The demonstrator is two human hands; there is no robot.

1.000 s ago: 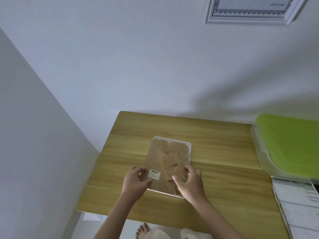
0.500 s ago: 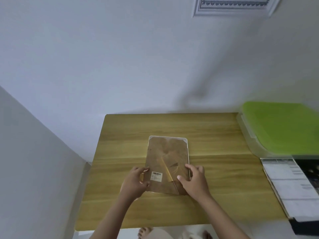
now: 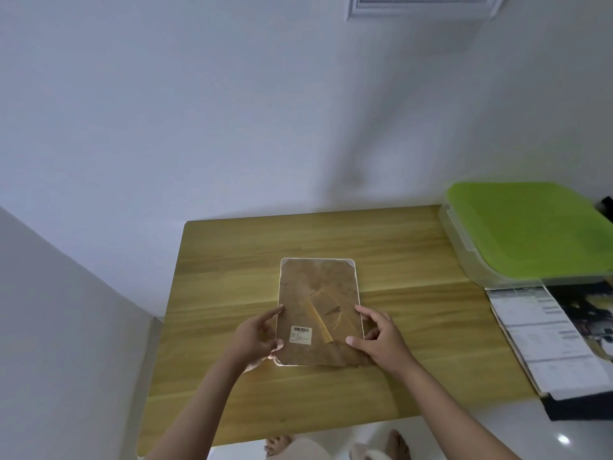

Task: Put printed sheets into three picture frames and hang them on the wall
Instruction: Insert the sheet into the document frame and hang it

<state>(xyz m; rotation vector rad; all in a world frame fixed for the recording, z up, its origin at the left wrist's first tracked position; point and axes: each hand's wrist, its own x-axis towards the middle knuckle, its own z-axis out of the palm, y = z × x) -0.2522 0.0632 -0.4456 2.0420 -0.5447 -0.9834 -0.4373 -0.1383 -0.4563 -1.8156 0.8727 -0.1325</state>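
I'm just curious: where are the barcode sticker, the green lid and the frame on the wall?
barcode sticker (image 3: 301,335): head view, its middle.
green lid (image 3: 527,227): head view, flat top.
frame on the wall (image 3: 421,11): head view, lower white moulding.

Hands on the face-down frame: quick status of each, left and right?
Left hand: holds the left edge of the picture frame, fingers curled round it.
Right hand: grips the frame's right edge, thumb on the backing.

— Wooden table (image 3: 414,247), set against the wall. Lying on it?
— Picture frame (image 3: 308,287) face down near the middle, brown backing up. Green-lidded plastic box (image 3: 524,230) at the right edge, printed sheets (image 3: 544,336) just in front of it.
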